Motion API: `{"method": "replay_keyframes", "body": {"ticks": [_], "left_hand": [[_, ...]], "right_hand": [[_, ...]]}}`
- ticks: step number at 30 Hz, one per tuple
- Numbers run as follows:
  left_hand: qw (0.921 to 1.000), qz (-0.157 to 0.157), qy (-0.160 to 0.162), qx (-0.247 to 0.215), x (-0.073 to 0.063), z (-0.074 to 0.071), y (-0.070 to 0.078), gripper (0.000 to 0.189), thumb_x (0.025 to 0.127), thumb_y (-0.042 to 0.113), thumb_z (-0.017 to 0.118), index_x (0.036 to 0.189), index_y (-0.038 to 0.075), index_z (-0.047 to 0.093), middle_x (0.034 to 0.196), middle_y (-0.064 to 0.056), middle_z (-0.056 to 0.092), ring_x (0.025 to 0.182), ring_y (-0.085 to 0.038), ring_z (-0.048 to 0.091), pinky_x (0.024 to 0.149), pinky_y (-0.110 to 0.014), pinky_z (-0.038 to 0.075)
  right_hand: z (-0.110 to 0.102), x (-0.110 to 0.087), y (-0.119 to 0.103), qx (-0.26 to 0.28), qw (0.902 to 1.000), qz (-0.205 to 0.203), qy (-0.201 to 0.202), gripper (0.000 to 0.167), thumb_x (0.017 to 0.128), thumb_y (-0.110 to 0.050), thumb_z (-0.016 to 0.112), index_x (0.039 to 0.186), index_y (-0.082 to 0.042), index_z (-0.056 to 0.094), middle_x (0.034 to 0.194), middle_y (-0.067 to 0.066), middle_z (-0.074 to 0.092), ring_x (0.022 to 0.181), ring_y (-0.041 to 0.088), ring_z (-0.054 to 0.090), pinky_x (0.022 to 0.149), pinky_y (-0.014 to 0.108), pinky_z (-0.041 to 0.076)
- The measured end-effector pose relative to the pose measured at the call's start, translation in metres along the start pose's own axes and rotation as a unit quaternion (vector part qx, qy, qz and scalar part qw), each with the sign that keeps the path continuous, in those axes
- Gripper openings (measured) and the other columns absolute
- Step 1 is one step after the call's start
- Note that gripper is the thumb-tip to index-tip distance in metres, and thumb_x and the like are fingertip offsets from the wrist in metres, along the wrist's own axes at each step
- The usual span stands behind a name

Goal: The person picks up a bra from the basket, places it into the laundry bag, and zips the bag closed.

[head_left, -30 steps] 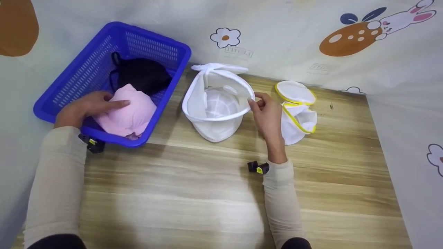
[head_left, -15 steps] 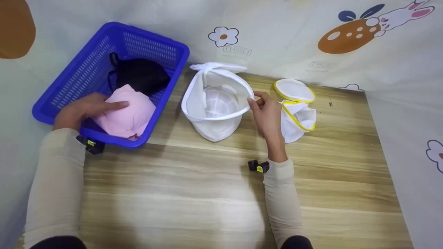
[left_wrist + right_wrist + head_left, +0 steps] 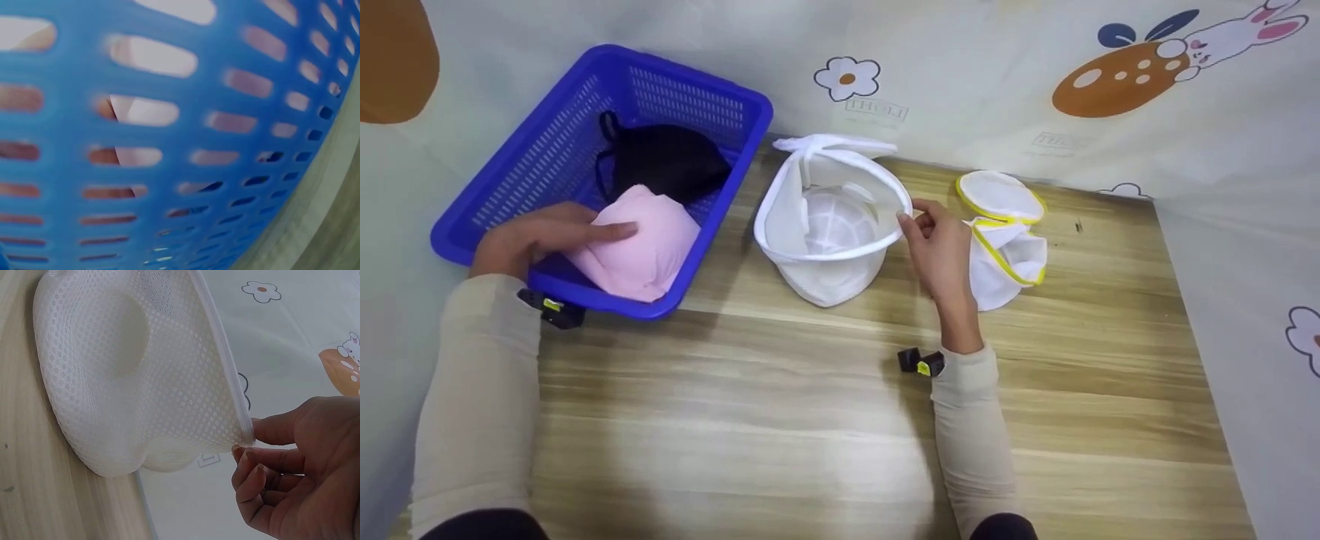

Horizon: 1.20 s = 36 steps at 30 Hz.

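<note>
Inside the blue basket (image 3: 690, 97), my left hand (image 3: 544, 234) holds a pink bra (image 3: 652, 244), thumb across its top; the other fingers are mostly hidden behind the cup. The left wrist view is filled by the basket's slotted wall (image 3: 67, 132), with bits of hand and pink cloth showing through. My right hand (image 3: 945, 251) pinches the right rim of a white mesh laundry bag (image 3: 829, 283), whose mouth is spread wide. Up close, thumb and fingertips of that hand (image 3: 315, 467) grip the bag's zipper edge (image 3: 243, 419).
A black bra (image 3: 671, 161) with straps lies behind the pink one in the basket. Right of my right hand is a smaller white mesh bag (image 3: 994, 281) with yellow trim, its round lid (image 3: 1001, 196) folded back. A printed sheet (image 3: 960, 90) rises behind the wooden tabletop (image 3: 780, 420).
My left hand has drawn slightly left, and the pink bra has shifted a little under the thumb. The right hand and the white mesh bag have stayed in place.
</note>
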<state>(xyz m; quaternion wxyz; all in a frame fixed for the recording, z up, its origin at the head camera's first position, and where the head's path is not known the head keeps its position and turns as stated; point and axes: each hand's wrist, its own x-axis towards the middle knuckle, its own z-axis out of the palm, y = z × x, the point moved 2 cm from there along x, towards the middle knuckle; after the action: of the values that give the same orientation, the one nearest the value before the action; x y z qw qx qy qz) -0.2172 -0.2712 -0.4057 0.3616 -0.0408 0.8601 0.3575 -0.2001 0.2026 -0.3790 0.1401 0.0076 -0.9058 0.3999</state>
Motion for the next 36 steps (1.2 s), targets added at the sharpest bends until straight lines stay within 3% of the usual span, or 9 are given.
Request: {"method": "replay_keyframes", "body": {"ticks": [3,6,8,13,17,19,21,28,36], "left_hand": [[0.9998,0.007,0.01,0.013,-0.0009,0.0002,-0.0004,0.077,0.082,0.069,0.054,0.117,0.001,0.049,0.106,-0.014,0.044,0.102,-0.032,0.041,0.087,-0.048,0.038],[0.9993,0.027,0.02,0.014,0.0013,0.0008,0.0011,0.06,0.084,0.066,0.055,0.094,0.007,0.053,0.089,-0.005,0.046,0.091,-0.026,0.045,0.077,-0.038,0.039],[0.9988,0.041,0.023,0.01,0.0039,0.0014,0.0023,0.054,0.086,0.064,0.055,0.089,0.01,0.054,0.084,-0.001,0.047,0.087,-0.022,0.047,0.075,-0.035,0.04],[0.9983,0.057,0.008,0.01,0.0076,0.0028,0.0028,0.062,0.09,0.06,0.052,0.114,0.003,0.055,0.105,-0.009,0.05,0.1,-0.026,0.045,0.085,-0.041,0.039],[0.9989,0.044,-0.015,-0.004,0.0058,0.0019,0.0041,0.09,0.088,0.063,0.052,0.146,-0.001,0.026,0.142,-0.023,0.03,0.124,-0.039,0.028,0.102,-0.06,0.024],[0.9987,0.045,-0.021,-0.013,0.0042,0.0015,0.0055,0.097,0.087,0.062,0.055,0.15,-0.002,0.016,0.148,-0.024,0.02,0.128,-0.042,0.021,0.104,-0.063,0.016],[0.9986,0.048,-0.016,-0.017,0.0025,0.0017,0.0066,0.097,0.086,0.06,0.058,0.149,-0.001,0.018,0.148,-0.023,0.022,0.128,-0.041,0.022,0.104,-0.062,0.018],[0.9947,0.094,0.041,0.001,0.0008,0.0011,0.0065,0.055,0.084,0.047,0.069,0.114,0.002,0.06,0.097,-0.005,0.057,0.094,-0.023,0.049,0.08,-0.032,0.042],[0.9909,0.112,0.075,-0.011,0.0012,0.0,0.0066,0.039,0.082,0.039,0.075,0.097,0.005,0.066,0.073,0.003,0.059,0.072,-0.014,0.055,0.063,-0.027,0.046]], "right_hand": [[0.0003,0.0006,-0.0011,0.001,1.0,-0.001,-0.006,0.029,0.091,-0.02,0.066,0.113,-0.001,0.067,0.075,0.007,0.062,0.064,0.014,0.053,0.055,0.024,0.041],[-0.0002,0.0007,-0.0018,0.001,1.0,0.0,-0.008,0.029,0.091,-0.02,0.066,0.113,-0.001,0.067,0.074,0.007,0.061,0.063,0.015,0.053,0.055,0.024,0.04],[-0.0008,0.0004,-0.0018,0.001,1.0,0.004,-0.007,0.028,0.091,-0.02,0.066,0.113,-0.001,0.068,0.074,0.006,0.061,0.063,0.014,0.053,0.054,0.024,0.04],[-0.0014,-0.0003,-0.0017,-0.002,0.9999,0.011,-0.007,0.028,0.091,-0.02,0.066,0.112,-0.002,0.068,0.073,0.005,0.061,0.062,0.014,0.053,0.055,0.024,0.04],[-0.0016,0.0,-0.0014,-0.002,0.9999,0.014,-0.006,0.028,0.091,-0.02,0.067,0.112,-0.002,0.068,0.073,0.005,0.061,0.062,0.013,0.052,0.054,0.024,0.04],[-0.0015,0.0005,-0.0011,-0.001,0.9999,0.013,-0.004,0.027,0.091,-0.02,0.067,0.111,-0.002,0.068,0.073,0.005,0.061,0.062,0.013,0.051,0.054,0.024,0.039],[-0.0013,0.0008,-0.0009,-0.001,0.9999,0.011,-0.004,0.027,0.091,-0.019,0.067,0.111,-0.001,0.068,0.072,0.005,0.061,0.062,0.013,0.051,0.054,0.023,0.039],[-0.0005,0.0003,-0.0005,-0.002,0.9999,0.01,-0.009,0.027,0.091,-0.019,0.066,0.111,0.0,0.068,0.073,0.006,0.061,0.063,0.014,0.052,0.055,0.024,0.04],[0.0005,-0.0011,0.0026,-0.003,0.9999,0.01,-0.011,0.028,0.091,-0.019,0.066,0.111,0.0,0.068,0.074,0.007,0.063,0.063,0.014,0.055,0.056,0.025,0.041]]}}
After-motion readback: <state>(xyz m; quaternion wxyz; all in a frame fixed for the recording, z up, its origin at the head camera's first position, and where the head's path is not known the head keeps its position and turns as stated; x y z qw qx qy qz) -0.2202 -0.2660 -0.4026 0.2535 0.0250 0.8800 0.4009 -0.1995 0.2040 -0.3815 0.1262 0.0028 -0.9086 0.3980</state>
